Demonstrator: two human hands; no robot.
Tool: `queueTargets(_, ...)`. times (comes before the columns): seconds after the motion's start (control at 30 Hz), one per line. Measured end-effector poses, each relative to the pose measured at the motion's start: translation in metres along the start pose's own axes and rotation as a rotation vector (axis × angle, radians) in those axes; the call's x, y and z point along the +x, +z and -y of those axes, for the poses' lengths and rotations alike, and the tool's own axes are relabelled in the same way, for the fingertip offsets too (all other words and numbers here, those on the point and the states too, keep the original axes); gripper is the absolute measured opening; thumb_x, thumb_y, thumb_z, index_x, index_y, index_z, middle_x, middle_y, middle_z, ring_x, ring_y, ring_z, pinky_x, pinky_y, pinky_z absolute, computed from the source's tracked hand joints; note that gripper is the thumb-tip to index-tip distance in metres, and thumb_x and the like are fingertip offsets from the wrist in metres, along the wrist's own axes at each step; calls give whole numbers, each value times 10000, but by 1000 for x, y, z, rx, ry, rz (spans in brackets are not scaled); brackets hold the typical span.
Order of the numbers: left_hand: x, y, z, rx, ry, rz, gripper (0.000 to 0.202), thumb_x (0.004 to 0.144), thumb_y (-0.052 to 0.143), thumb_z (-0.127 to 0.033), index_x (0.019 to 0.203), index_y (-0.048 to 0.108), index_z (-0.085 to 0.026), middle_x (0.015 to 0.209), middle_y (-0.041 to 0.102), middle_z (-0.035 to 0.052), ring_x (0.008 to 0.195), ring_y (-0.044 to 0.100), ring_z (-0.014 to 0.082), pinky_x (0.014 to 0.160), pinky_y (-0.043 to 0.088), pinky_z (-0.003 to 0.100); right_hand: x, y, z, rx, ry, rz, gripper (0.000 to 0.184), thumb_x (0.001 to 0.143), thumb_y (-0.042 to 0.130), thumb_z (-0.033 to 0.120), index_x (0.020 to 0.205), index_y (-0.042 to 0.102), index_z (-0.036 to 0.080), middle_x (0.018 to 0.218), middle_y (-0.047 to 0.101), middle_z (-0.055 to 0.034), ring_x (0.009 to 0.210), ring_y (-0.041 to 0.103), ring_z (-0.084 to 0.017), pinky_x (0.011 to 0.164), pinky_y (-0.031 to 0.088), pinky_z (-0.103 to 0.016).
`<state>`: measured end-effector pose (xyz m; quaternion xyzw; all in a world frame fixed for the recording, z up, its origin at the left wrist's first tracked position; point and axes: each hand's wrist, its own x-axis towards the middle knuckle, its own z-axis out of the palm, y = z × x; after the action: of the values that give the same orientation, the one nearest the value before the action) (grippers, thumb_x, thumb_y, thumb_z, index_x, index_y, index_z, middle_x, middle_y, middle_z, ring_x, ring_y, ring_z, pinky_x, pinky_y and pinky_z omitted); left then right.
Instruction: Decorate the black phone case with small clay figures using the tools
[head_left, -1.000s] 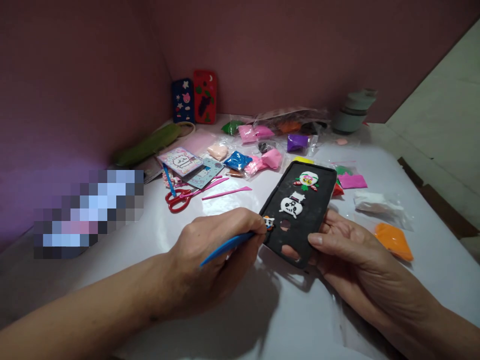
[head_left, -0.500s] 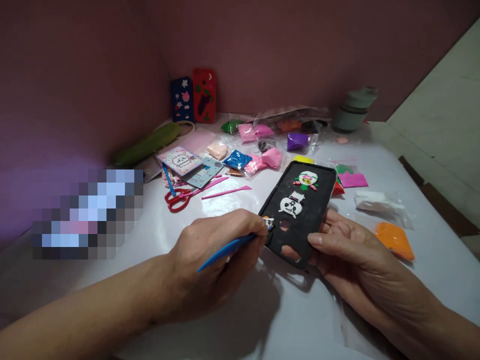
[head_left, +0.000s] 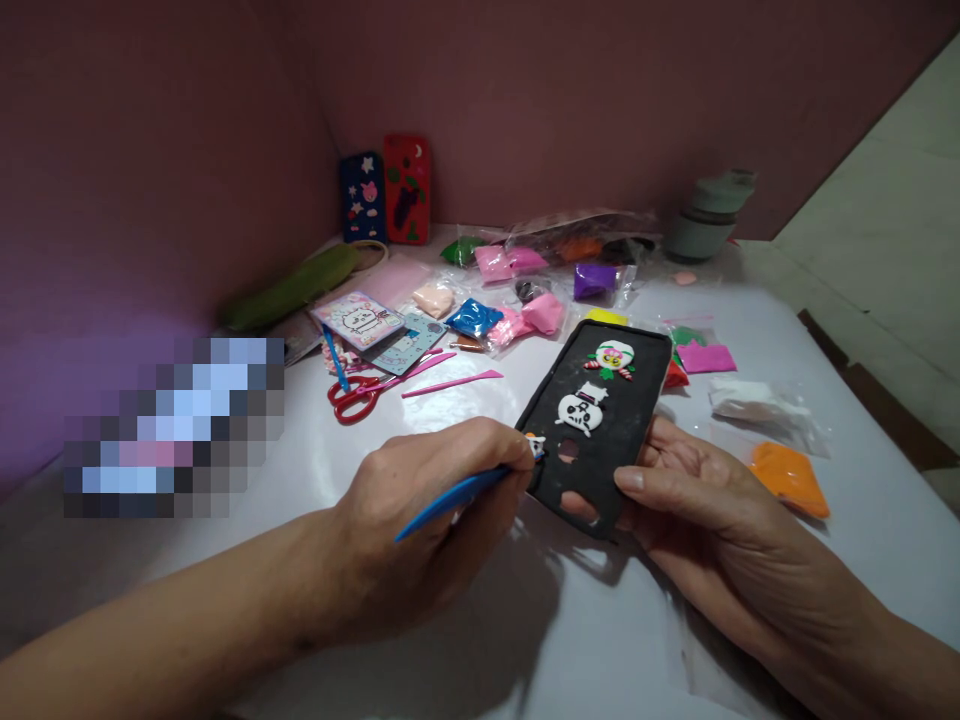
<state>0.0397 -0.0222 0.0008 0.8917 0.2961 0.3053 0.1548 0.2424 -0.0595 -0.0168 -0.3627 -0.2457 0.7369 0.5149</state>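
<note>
My right hand grips the near end of a black phone case, tilted up off the white table. Two small clay figures sit on the case: a white one and a white, pink and green one. My left hand is closed round a blue plastic modelling tool. Its fingertips press a tiny clay figure against the case's left edge.
Bags of coloured clay lie behind the case: pink, blue, purple, orange, white. Red scissors and a pink tool lie at left. Two decorated cases lean on the wall. A grey container stands at back.
Almost nothing has moved. My left fingertips have closed in slightly over the tiny clay figure at the case's edge.
</note>
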Motion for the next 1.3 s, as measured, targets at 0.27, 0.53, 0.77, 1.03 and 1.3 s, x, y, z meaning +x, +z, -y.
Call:
queueTargets(0.27,-2,0,-1,-5,24,-33,111,841,500,-91,897,515,-186,680,607,-24,500,512,63,472,403,161,-1,-1,0,-11,7,1,287,798,650,125,1074,650,203,1071,699,-77,968,652,-207,813,563,-335)
queueTargets(0.53,5,-10,-6,-145,-147,-90,72,838,538,-112,827,560,-181,630,576,-34,514,544,62,460,428,153,2,-1,0,15,0,-13,260,787,648,109,1024,672,214,1116,692,-69,980,651,-206,805,564,-329)
queueTargets(0.77,16,-16,-8,-442,-375,-110,118,833,523,-108,734,563,-157,632,601,-12,487,586,83,424,479,161,4,-4,2,95,13,-62,279,776,597,67,1003,701,192,1081,711,-75,981,655,-212,774,578,-305)
queueTargets(1.03,14,-16,-4,-543,-413,-38,93,845,524,-147,763,567,-148,625,560,-25,469,564,69,424,469,151,4,-4,2,115,17,-14,287,785,585,85,1004,717,217,1100,719,-55,999,660,-207,793,572,-273)
queueTargets(1.3,13,-15,-6,-440,-356,18,90,847,519,-124,776,570,-146,585,539,-47,470,534,43,433,430,110,4,-5,2,-9,-9,-34,275,780,609,145,1006,709,265,1132,707,-26,1051,640,-238,778,584,-298)
